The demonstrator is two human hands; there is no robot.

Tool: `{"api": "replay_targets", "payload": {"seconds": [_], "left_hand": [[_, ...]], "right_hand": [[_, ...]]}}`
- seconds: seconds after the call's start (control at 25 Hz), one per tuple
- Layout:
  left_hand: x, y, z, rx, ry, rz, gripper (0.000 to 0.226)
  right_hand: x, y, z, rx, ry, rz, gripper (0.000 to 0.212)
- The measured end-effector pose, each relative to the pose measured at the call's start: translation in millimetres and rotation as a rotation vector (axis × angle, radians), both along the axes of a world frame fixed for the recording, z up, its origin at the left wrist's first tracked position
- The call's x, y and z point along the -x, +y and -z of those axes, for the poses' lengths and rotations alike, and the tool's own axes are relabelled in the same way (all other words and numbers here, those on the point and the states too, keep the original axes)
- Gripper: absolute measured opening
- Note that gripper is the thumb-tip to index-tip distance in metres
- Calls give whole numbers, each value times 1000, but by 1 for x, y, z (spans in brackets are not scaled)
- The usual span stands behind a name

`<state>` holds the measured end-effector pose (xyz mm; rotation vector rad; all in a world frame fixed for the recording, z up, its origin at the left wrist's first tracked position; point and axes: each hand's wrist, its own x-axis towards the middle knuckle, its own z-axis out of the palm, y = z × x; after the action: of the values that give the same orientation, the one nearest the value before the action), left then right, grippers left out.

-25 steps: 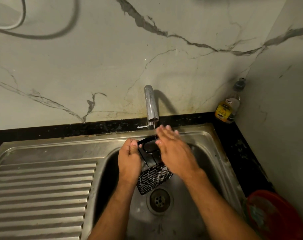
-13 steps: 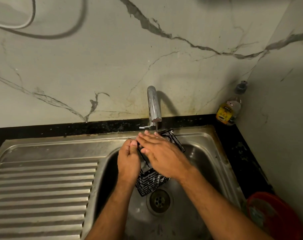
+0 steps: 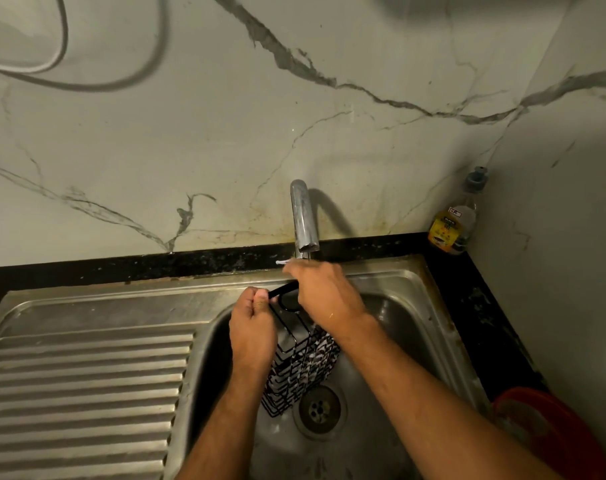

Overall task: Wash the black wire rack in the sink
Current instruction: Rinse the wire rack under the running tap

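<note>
Left hand [image 3: 252, 332] pinching the top bar, right hand [image 3: 324, 294] curled over the upper end of the black wire rack [image 3: 299, 365], held upright in the sink [image 3: 409, 306] beneath the tap [image 3: 305, 220]; washing apparently midway, rinsing left.

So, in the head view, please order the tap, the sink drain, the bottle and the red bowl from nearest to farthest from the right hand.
From the right hand:
1. Tap, just behind it.
2. Sink drain, below it in the basin.
3. Bottle, back right corner.
4. Red bowl, front right counter.
</note>
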<state>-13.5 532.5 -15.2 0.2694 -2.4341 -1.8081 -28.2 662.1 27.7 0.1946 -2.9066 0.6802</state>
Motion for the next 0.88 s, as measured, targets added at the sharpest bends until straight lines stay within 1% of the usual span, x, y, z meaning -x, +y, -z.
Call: {"api": "replay_targets", "payload": {"seconds": [0.04, 0.08, 0.16, 0.2, 0.28, 0.32, 0.36, 0.48, 0.52, 0.56, 0.64, 0.68, 0.72, 0.76, 0.8, 0.84, 0.88], "left_hand": [[3, -3, 1, -44, -11, -10, 31], [4, -5, 1, -73, -12, -6, 31], [6, -6, 1, -75, 10, 9, 31], [7, -7, 0, -69, 29, 12, 31], [10, -10, 2, -88, 58, 39, 30], [10, -10, 5, -105, 57, 53, 29], [10, -10, 6, -112, 47, 62, 29], [5, -4, 9, -88, 40, 41, 32], [4, -3, 8, -99, 40, 26, 33], [5, -3, 8, -145, 44, 7, 33], [7, -8, 6, -347, 37, 6, 39], [8, -12, 6, -453, 16, 23, 41], [7, -16, 5, -505, -5, 40, 40], [6, -20, 3, -479, -15, 46, 36], [4, -23, 1, -340, -13, 60, 31], [4, -24, -4, -108, -11, 86, 28], [5, -21, -13, 168, -14, 129, 22]], "right_hand": [[-1, -2, 7, 44, 4, -41, 41], [-2, 0, 10, 112, -18, -5, 48], [0, 4, 15, 163, -30, 88, 54], [-3, 1, 14, 148, -27, 30, 54], [-11, -3, 15, 71, -19, -216, 49], [-13, 0, 16, 81, -32, -272, 45], [-11, 7, 19, 95, -60, -250, 44], [-6, 25, 23, 135, -237, 80, 54], [-9, 24, 20, 191, -284, 162, 58], [-13, 22, 21, 271, -309, 219, 64], [-23, 21, 20, 500, -358, 390, 79], [-27, 23, 20, 628, -412, 477, 80], [-30, 24, 25, 741, -462, 521, 74], [-33, 23, 27, 791, -484, 543, 70], [-36, 21, 30, 822, -465, 560, 69], [-38, 17, 32, 831, -438, 586, 65], [-39, 13, 32, 842, -410, 606, 55]]}}
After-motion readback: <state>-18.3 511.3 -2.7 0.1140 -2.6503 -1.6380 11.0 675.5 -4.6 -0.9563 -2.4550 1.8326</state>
